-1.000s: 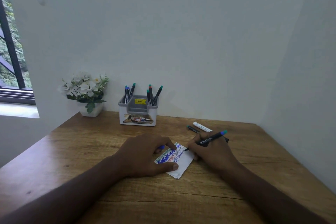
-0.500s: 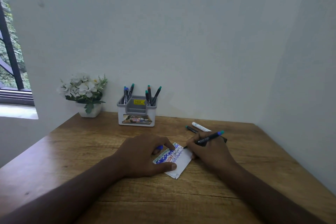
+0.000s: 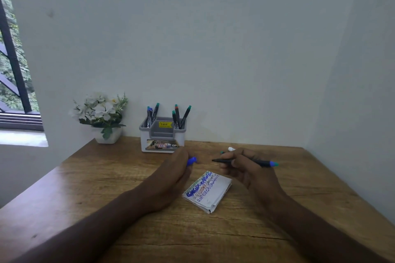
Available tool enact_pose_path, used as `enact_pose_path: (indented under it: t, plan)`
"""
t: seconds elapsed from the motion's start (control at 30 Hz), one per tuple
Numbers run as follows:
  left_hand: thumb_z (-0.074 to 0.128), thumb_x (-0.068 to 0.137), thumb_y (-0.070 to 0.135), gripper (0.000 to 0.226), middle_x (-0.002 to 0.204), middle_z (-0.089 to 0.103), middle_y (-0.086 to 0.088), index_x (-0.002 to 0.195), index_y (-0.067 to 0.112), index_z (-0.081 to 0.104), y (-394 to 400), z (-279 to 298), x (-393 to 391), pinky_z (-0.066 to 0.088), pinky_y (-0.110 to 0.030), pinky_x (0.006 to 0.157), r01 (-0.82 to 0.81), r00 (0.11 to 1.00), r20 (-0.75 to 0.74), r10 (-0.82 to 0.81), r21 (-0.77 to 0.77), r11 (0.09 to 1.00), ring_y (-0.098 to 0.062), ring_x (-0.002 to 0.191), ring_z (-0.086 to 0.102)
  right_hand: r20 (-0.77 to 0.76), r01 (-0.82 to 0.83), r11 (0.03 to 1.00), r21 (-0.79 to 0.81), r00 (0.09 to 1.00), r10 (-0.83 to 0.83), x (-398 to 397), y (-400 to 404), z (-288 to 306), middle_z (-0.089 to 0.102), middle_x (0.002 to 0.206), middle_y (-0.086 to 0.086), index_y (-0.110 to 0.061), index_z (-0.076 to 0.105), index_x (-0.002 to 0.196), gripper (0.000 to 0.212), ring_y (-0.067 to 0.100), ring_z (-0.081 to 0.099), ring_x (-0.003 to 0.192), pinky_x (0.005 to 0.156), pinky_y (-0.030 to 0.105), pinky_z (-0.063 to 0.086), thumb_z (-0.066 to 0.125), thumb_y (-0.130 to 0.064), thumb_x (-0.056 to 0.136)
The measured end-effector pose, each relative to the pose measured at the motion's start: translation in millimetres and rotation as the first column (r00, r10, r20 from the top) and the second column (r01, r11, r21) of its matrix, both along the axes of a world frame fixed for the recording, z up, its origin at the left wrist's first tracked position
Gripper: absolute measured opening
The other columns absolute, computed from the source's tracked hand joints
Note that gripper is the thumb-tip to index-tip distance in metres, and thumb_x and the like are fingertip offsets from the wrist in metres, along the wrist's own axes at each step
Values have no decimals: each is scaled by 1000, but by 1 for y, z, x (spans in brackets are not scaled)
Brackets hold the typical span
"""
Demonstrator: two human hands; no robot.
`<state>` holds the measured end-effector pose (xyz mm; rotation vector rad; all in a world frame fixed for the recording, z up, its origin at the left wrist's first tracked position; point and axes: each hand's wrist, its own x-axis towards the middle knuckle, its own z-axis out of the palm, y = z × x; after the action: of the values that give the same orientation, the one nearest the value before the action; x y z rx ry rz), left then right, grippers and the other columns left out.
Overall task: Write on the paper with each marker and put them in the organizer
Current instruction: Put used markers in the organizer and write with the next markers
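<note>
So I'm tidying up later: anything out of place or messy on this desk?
Nothing spilled or damaged. The folded paper lies askew on the desk, and two markers lie loose behind the right hand, not yet in the organizer.

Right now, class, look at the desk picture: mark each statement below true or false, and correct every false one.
1. The right hand holds an uncapped marker. True.
2. The left hand presses on the paper. False: it is lifted beside the paper, holding a blue cap.
3. The organizer holds no markers. False: several stand in it.
4. The paper bears coloured writing. True.
5. The flower pot stands right of the organizer. False: it stands to its left.
</note>
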<state>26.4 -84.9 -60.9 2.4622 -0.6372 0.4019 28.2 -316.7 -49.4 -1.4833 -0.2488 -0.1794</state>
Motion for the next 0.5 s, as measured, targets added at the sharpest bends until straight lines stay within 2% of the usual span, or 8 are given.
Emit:
enact_pose_path:
  t: [0.07,0.13,0.23,0.33,0.5]
  plan:
    - [42,111,26,25,97,46,23,97,46,41,-4,2,0,38,-10,72,-2,1000,-26,3,46,999,12,94,48,-4,-63,997,45,998,63,-2,1,2,81,97,17,-7,83,86,35,32,78,89,80,39,63,54,8,98]
    - [43,111,28,25,97,48,24,96,48,43,-4,3,1,37,-7,73,10,999,-39,-7,70,998,16,95,48,20,-87,995,42,996,86,-4,2,5,81,96,16,-4,81,90,28,30,78,84,76,36,65,56,8,98]
    - [43,111,32,16,108,56,19,112,45,53,-3,1,5,40,-10,78,36,999,-45,-31,97,995,6,99,53,66,-42,999,4,997,42,-2,-1,4,81,88,14,-5,78,93,18,29,79,78,73,35,66,63,5,96]
    - [43,111,34,17,113,58,14,119,37,56,-3,1,8,45,-18,82,24,998,-53,-17,133,991,-2,98,55,108,6,998,-58,994,0,-1,-1,2,80,83,12,-4,76,94,11,28,79,77,74,35,66,67,2,94]
    - [45,111,28,6,108,46,13,113,30,51,-8,5,6,33,-8,71,27,1000,10,-30,182,983,4,85,45,122,22,990,-137,992,-5,-2,-1,0,80,82,10,-6,77,94,9,26,79,77,80,41,66,70,-1,93]
